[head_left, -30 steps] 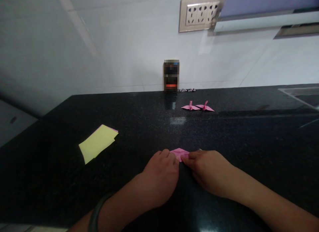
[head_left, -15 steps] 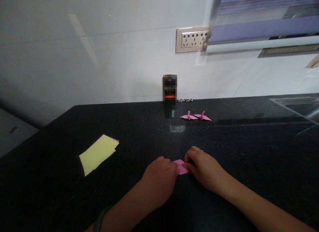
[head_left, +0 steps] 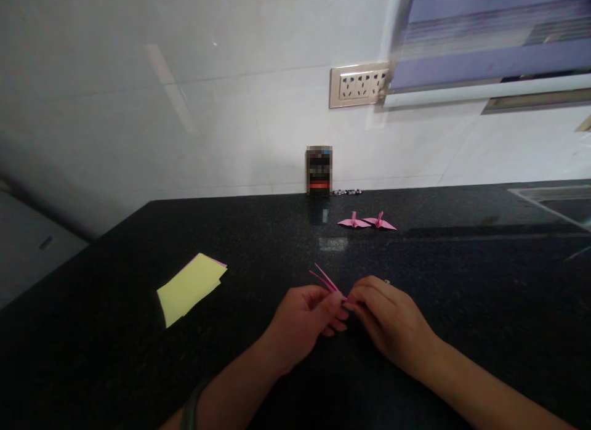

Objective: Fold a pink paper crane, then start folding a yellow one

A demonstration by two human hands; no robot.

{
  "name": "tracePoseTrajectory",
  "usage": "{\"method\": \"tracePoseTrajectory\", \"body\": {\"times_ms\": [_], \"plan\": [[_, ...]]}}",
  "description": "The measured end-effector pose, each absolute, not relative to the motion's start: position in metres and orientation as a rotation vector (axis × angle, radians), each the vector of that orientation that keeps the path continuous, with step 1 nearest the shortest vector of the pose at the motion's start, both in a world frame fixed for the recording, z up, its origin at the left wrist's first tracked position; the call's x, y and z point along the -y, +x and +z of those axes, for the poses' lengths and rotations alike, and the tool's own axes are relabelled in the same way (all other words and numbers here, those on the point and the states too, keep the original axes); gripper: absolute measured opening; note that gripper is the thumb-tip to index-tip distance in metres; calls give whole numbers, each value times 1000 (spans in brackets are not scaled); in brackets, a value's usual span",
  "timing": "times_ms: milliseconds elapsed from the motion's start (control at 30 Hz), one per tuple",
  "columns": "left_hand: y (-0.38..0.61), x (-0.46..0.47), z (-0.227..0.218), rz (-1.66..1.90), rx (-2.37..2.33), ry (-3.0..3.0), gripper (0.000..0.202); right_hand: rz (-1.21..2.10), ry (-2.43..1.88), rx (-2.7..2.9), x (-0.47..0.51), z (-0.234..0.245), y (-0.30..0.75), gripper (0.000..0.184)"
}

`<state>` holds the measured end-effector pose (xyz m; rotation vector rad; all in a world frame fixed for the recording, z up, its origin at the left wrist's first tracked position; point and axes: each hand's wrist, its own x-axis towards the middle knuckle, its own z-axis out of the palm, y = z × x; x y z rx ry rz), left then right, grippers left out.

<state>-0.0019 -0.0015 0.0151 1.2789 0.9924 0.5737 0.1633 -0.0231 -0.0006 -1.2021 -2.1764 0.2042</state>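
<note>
A folded pink origami paper (head_left: 327, 281) is pinched between my two hands above the dark countertop, seen nearly edge-on with two thin points sticking up to the left. My left hand (head_left: 307, 313) grips it between thumb and fingers. On its right end, the fingertips of my right hand (head_left: 385, 313) are closed, partly hiding the paper. Farther back on the counter two finished pink paper cranes, a left crane (head_left: 354, 222) and a right crane (head_left: 379, 222), sit side by side with their wings spread.
Yellow paper sheets (head_left: 191, 288) lie stacked at the left, a purplish edge beneath. Against the tiled wall stands a phone-like device (head_left: 319, 171), its screen blurred out, with a beaded strap (head_left: 347, 192) beside it. A wall socket (head_left: 360, 85) is above. A recessed metal edge (head_left: 549, 208) is at far right.
The pink paper, flat on the counter before, is now lifted and turned edge-on, its two points showing. My left hand has rolled so its thumb faces up. The view has tilted slightly.
</note>
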Motion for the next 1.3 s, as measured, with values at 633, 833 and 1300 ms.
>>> {"method": "tracePoseTrajectory", "body": {"times_ms": [633,833,1300], "plan": [[-11,-7,-1,568,-1228,2486,20,-14,-1306,2467,14,-4,171,18],[-9,-6,2,505,-1159,2403,21,58,-1334,2481,14,-2,171,16],[-8,-6,-6,462,-1111,2603,22,142,-1186,2515,9,-11,169,18]]}}
